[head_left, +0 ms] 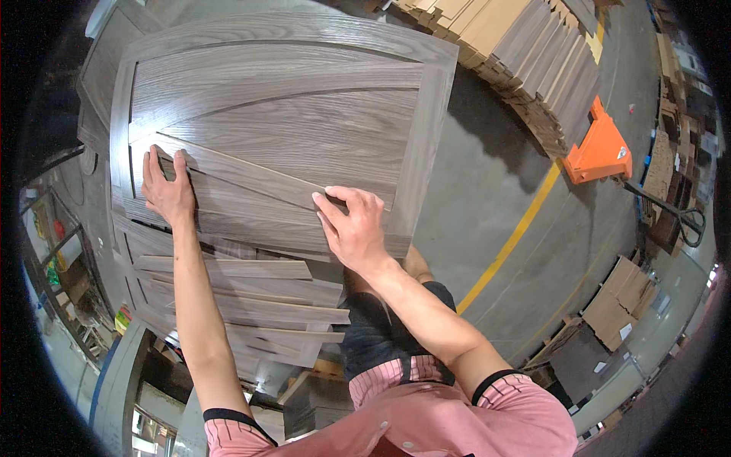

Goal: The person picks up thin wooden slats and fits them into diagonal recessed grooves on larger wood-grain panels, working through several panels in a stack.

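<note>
A large grey wood-grain door panel (289, 68) with a raised frame lies flat in front of me. Across its lower part rests a long, slanted grey wood-grain strip (244, 179). My left hand (167, 190) presses flat on the strip's left end, fingers spread. On the strip's right end sits my right hand (352, 227), its fingers curled over the upper edge. Below the panel, several loose grey strips (244, 293) lie stacked and fanned out.
A stack of tan and grey boards (525, 53) stands at the upper right. An orange pallet jack (601, 148) sits on the grey concrete floor beside a yellow floor line (510, 244). Cardboard sheets (620, 305) lie at the right. Shelving with small items (61, 266) is at the left.
</note>
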### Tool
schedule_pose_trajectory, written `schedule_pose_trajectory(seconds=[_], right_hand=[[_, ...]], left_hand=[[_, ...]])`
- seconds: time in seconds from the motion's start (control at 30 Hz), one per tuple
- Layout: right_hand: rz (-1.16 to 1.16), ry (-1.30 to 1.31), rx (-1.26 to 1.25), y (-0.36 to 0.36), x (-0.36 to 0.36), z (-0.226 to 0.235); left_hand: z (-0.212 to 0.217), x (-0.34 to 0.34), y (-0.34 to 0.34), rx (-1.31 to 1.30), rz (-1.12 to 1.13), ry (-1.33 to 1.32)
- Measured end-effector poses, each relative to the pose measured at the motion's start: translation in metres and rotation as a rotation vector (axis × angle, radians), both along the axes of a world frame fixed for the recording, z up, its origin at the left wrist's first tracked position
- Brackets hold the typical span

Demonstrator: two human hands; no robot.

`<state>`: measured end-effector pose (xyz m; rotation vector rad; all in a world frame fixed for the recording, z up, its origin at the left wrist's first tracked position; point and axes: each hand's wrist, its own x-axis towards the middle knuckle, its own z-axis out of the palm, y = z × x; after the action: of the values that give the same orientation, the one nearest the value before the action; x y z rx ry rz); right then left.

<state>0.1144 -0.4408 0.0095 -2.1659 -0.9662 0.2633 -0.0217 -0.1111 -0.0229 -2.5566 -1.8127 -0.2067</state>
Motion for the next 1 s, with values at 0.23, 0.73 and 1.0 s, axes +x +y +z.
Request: schedule_pose_trajectory(seconds=[0.23,0.73,1.0], right_hand=[[0.031,-0.031,-0.034,0.003,0.003,0.005],[0.219,-0.268,-0.199,-0.009,-0.01,0.009],[0.466,-0.268,-0.448,-0.038,-0.006,0.012]], left_hand=[[0.005,-0.006,0.011,0.078,-0.192,-0.126],[0.029,0.002,-0.008,-0.099,-0.026,-0.079],[0.029,0.006,-0.014,-0.153,-0.001,-0.086]])
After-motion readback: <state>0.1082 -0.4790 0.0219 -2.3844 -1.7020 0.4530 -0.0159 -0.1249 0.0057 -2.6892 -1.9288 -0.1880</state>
